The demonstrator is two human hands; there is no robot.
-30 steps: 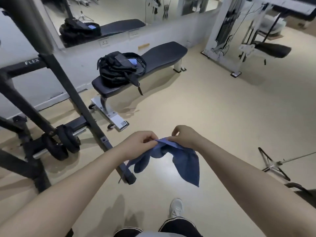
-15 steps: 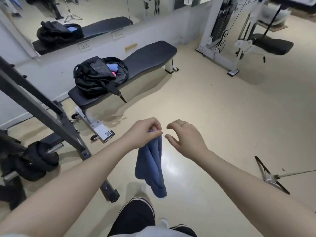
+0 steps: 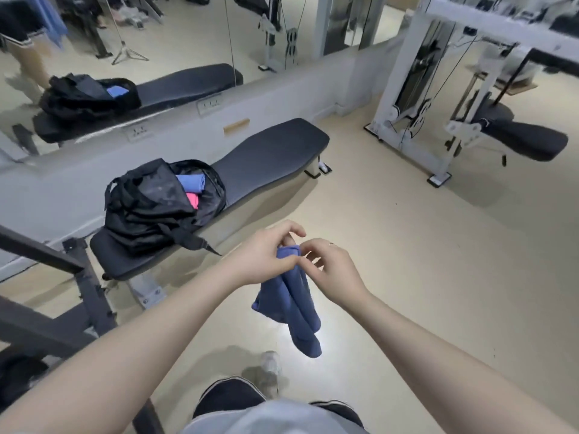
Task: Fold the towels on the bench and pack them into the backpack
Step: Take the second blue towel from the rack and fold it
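A blue towel [image 3: 293, 303] hangs bunched in the air in front of me. My left hand [image 3: 266, 256] pinches its top edge. My right hand [image 3: 333, 269] is right beside it, fingertips at the same top edge, pinching the cloth. Ahead to the left an open black backpack [image 3: 150, 208] lies on the near end of a black bench [image 3: 272, 155]. A folded blue towel [image 3: 191, 182] and a pink one [image 3: 192, 199] show in its opening.
A dark steel rack [image 3: 81, 286] stands at the left, close to the bench. A white cable machine [image 3: 416, 98] with a black seat [image 3: 526, 139] is at the right. A mirror wall [image 3: 188, 42] runs behind the bench. My leg and shoe [image 3: 266, 371] are below.
The right hand, which had let go of the towel half a second ago, has come back to its top edge. I have stepped closer to the bench.
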